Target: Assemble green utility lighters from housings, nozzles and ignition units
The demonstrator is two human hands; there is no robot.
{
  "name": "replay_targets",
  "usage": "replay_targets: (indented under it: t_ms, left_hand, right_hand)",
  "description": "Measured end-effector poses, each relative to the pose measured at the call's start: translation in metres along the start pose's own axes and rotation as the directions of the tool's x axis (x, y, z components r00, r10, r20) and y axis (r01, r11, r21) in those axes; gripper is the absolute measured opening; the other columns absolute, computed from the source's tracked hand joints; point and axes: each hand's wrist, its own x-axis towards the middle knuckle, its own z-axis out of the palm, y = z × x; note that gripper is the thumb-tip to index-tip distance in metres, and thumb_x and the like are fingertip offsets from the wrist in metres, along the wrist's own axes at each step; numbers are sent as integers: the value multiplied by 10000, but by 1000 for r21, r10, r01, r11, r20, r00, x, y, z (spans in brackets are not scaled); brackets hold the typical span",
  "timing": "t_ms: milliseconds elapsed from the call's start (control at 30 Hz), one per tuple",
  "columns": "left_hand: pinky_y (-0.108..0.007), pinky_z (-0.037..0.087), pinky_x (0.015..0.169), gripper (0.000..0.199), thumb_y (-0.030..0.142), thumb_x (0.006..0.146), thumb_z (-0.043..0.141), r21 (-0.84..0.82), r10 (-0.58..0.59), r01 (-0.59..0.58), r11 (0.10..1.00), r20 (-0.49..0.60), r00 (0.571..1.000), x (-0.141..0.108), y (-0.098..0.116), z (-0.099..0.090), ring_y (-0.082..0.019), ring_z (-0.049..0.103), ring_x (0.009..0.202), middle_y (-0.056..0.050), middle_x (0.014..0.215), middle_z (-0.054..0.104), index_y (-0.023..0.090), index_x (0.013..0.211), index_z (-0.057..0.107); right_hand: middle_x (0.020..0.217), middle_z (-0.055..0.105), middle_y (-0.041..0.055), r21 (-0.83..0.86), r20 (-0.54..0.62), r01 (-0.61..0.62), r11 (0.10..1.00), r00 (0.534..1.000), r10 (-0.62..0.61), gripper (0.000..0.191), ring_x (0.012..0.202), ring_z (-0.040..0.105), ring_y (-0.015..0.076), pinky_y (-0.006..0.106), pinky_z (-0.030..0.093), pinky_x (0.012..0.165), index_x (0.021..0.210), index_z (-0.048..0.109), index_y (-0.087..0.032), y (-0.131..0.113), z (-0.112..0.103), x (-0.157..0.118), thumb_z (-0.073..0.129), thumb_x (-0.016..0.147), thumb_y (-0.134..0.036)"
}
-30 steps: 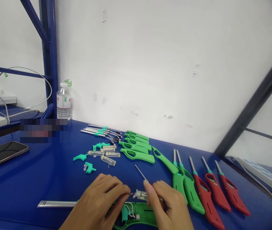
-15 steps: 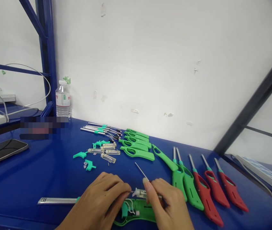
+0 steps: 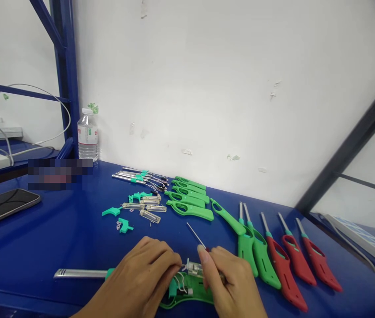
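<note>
Your right hand (image 3: 235,282) is closed round the clear tank (image 3: 194,269) and a screwdriver (image 3: 196,235); your left hand (image 3: 144,274) is pinched shut at the tank's tip — on what, I can't tell. Just below your fingers the green shell (image 3: 201,297) lies open, trigger (image 3: 172,289) and wires (image 3: 181,279) in, tank not yet seated. Right of them, five lighters (image 3: 283,269) look whole; beyond them, loose tanks (image 3: 150,216), rods (image 3: 129,179) and shells (image 3: 190,211) remain.

Left hand (image 3: 143,274) and right hand (image 3: 232,274): both bare, with slender, tapering fingers (image 3: 164,257) and softly creased knuckles (image 3: 146,243). Right thumb (image 3: 210,270): broad at the base, narrowing to a rounded tip. Left wrist (image 3: 108,302): bare as far as the lower border.
</note>
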Motion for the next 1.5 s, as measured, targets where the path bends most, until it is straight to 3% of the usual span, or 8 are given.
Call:
replay_targets:
  t_ms: [600, 867, 1500]
  left_hand:
    - [-262, 505, 835, 331, 234, 1215, 306, 21, 30, -30, 999, -15, 999, 3, 2, -1, -143, 678, 821, 53, 938, 751, 241, 1068, 602]
    - [-269, 505, 860, 277, 130, 1168, 369, -14, 25, -25, 1000, 0, 1000, 0, 3, 0, -151, 681, 826, 42, 941, 751, 236, 1078, 608]
    - [-251, 505, 885, 257, 65, 1115, 433, -80, 1, 1, 997, 15, 1000, -4, 2, 0, -146, 675, 844, 48, 961, 747, 242, 1094, 619]
  right_hand:
    - [563, 529, -51, -12, 28, 20, 1000, 999, -19, 557, 520, 561, 106, 259, 380, 574, 635, 438, -225, -2, -1, 1, 451, 1188, -290]
    - [573, 542, -39, -26, 59, 22, 999, 998, -20, 549, 529, 559, 120, 270, 376, 577, 644, 430, -232, -4, -2, 3, 440, 1189, -292]
    - [579, 552, -42, -32, 68, 38, 999, 997, -35, 555, 537, 560, 120, 267, 383, 580, 654, 441, -233, -4, -3, 2, 409, 1203, -309]
